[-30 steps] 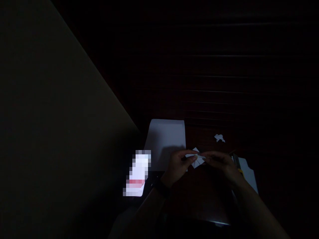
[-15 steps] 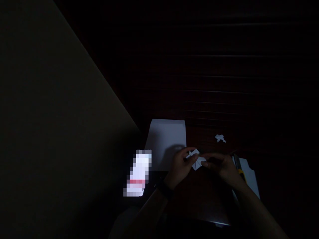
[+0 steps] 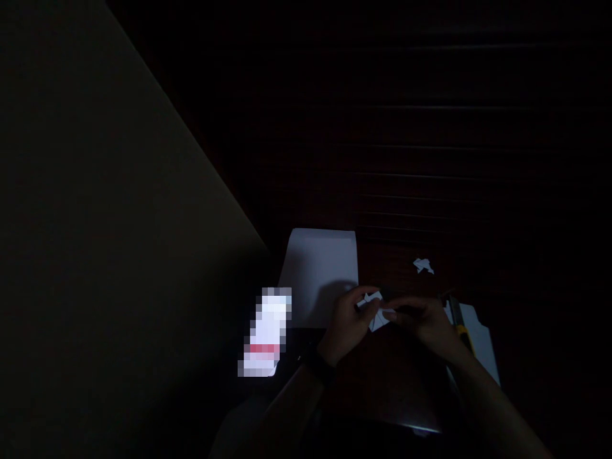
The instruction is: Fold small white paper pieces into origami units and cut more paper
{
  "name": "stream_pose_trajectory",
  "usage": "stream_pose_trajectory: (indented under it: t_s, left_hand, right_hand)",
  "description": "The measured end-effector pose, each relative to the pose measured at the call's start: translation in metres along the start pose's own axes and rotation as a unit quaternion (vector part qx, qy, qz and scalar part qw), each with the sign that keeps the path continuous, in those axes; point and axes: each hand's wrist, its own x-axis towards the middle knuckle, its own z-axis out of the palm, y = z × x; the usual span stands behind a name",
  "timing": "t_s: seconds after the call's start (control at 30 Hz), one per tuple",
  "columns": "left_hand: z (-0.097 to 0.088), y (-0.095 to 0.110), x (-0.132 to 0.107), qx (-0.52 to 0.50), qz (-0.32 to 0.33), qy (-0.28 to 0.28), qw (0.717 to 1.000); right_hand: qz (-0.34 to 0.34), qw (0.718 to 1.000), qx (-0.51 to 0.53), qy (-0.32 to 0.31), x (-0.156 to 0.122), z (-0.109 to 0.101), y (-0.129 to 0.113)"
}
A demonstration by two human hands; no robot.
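Observation:
A small piece of folded white paper (image 3: 378, 320) with pointed corners is held above the dark table. My left hand (image 3: 348, 322) pinches it from the left, the thumb lying across its face. From the right, my right hand (image 3: 428, 324) grips its edge between thumb and forefinger. The fingers cover part of the folds. A dark band (image 3: 319, 366) circles my left wrist. Beyond my right hand, a small folded paper figure (image 3: 423, 265) lies on the table.
White paper (image 3: 322, 258) lies behind my left hand. A bright, blurred-out screen (image 3: 266, 331) stands at the left. On the right, a yellow and dark cutter (image 3: 461, 330) rests on white paper (image 3: 482, 347). A pale wall (image 3: 119, 223) rises at the left; the table (image 3: 382, 389) is dark and glossy.
Both hands and the folded paper have shifted slightly downward. My right fingers now reach a little further over the paper, and more of it is covered.

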Motion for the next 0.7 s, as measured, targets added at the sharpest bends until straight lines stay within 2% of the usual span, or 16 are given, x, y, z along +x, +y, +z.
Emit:
stream_pose_trajectory:
  t_s: [0.13, 0.33, 0.7]
  left_hand:
    - [0.0014, -0.0048, -0.0002, 0.001, -0.006, 0.0, 1.0]
    - [0.0018, -0.0027, -0.0007, 0.025, -0.008, 0.016, 1.0]
    - [0.0063, -0.0002, -0.0028, 0.01, -0.021, 0.018, 1.0]
  right_hand:
    - [-0.011, 0.999, -0.022, 0.021, -0.0011, 0.0049, -0.0011]
    - [0.007, 0.999, -0.02, 0.042, 0.0005, 0.0053, 0.0016]
    - [0.024, 0.998, -0.039, 0.046, 0.0015, 0.0024, 0.001]
